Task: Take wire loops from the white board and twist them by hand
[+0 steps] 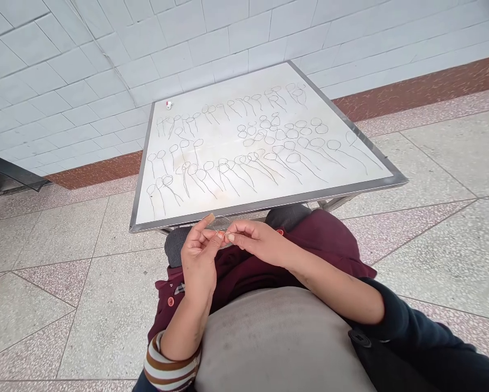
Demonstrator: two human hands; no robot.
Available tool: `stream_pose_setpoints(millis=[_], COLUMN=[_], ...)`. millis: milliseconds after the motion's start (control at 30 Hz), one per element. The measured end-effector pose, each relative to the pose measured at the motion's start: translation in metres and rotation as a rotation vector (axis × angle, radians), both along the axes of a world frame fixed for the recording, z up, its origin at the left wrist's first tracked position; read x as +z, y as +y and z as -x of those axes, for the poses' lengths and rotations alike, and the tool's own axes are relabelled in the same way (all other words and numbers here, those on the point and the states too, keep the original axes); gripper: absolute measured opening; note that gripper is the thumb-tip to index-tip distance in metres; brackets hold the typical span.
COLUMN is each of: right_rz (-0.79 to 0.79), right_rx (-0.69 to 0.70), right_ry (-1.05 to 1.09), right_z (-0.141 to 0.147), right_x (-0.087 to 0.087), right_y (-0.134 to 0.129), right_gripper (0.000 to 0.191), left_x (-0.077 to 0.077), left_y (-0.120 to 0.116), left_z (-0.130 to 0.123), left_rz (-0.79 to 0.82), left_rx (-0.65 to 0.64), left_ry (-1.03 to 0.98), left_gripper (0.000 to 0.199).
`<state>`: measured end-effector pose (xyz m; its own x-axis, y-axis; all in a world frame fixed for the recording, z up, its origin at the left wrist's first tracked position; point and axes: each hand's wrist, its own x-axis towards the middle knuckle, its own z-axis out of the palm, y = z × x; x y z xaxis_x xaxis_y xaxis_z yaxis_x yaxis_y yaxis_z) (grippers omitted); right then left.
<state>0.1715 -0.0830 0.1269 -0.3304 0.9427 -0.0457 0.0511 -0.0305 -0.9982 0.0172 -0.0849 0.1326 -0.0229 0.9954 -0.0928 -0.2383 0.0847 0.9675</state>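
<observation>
The left hand (201, 245) and right hand (254, 238) meet just off the near edge of the table (268, 205), holding 1 thin wire (222, 216) between them. The left thumb and fingers pinch it, with the index finger, wearing a tan wrap (209, 219), raised under its curve, probably to keep the bend open. The right thumb and index finger close narrowly on it beside the left thumb, likely to steady so springy a strand.

On the table, wire loops (346, 155) lie in loose rows, most tails pointing near, perhaps so they tangle less; a group right of the middle seems to lack tails. I count 2 hands, 1 held wire, 1 table and 1 small white-and-red object (169, 105) at the far left corner; the loops, over 40, overlap too much for an exact count.
</observation>
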Motion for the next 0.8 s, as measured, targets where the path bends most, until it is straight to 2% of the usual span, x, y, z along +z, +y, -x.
stream_pose_setpoints(millis=[100,300,533,667,800], right_rz=[-0.021,0.086,0.000,-0.059,-0.024], right_rx=[0.012,0.027,-0.029,-0.025,0.017], right_ry=[-0.032,0.044,-0.028,-0.051,-0.046], right_z=[-0.004,-0.006,-0.002,0.004,0.006], right_x=[0.000,-0.001,0.000,-0.002,-0.008], right_y=[-0.001,-0.003,-0.004,-0.005,-0.010], right_gripper=[0.019,0.023,0.021,0.017,0.017], left_x=[0.001,0.004,0.001,0.000,0.003], left_y=[0.002,0.000,-0.001,-0.002,0.001], left_z=[0.002,0.003,0.001,-0.001,0.003], left_rz=[0.047,0.066,0.073,0.016,0.012], left_rx=[0.007,-0.031,-0.016,0.041,0.118], left_ry=[-0.053,-0.084,-0.039,-0.036,-0.059], left_gripper=[0.039,0.039,0.045,0.046,0.051])
